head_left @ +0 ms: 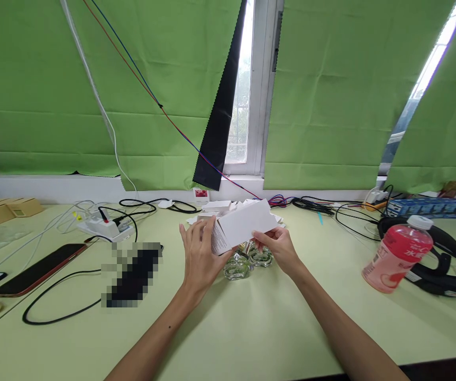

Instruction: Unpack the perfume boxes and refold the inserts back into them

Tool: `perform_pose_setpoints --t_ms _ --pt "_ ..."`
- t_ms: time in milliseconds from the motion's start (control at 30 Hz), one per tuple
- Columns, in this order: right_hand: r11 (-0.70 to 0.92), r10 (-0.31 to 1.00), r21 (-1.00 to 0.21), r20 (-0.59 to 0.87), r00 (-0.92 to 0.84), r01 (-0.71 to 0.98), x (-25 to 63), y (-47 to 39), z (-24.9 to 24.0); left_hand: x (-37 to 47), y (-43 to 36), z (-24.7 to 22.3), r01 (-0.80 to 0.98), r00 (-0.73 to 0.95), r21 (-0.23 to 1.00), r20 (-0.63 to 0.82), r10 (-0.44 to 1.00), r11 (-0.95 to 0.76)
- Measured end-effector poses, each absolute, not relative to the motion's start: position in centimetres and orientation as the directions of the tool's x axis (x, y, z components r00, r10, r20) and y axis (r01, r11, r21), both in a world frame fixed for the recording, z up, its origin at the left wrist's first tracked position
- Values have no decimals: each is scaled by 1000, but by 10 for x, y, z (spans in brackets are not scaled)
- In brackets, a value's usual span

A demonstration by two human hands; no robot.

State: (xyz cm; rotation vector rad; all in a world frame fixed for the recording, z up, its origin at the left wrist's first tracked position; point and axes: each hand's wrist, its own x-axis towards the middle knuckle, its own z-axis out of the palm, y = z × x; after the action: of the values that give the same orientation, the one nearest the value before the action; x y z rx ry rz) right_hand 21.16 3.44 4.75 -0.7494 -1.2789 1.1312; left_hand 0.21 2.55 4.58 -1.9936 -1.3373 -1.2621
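Note:
Both my hands grip a white cardboard box (244, 225), tilted above the table, with small printed text on its left end. My left hand (200, 254) wraps round that printed end. At the box's lower right edge, my right hand (279, 244) pinches the card between thumb and fingers. Below the box stand a clear glass bottle (236, 267) with a rounded body and another glass bottle (260, 256) beside it, both partly hidden. A pile of white cartons (216, 206) lies behind the box, mostly covered by it.
To the right, a pink drink bottle (398, 254) leans near a black headset (446, 270). A power strip (107, 226) with cables and a red-edged phone (39, 270) lie on the left. Small brown boxes (24, 207) sit far left. Black cables (315, 206) run along the back.

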Motion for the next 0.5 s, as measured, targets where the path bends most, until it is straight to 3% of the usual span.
perform_pose_setpoints --t_ms 500 --pt "325 935 -928 344 -84 -184 212 32 50 2 26 43 882 136 135 844 519 -451"
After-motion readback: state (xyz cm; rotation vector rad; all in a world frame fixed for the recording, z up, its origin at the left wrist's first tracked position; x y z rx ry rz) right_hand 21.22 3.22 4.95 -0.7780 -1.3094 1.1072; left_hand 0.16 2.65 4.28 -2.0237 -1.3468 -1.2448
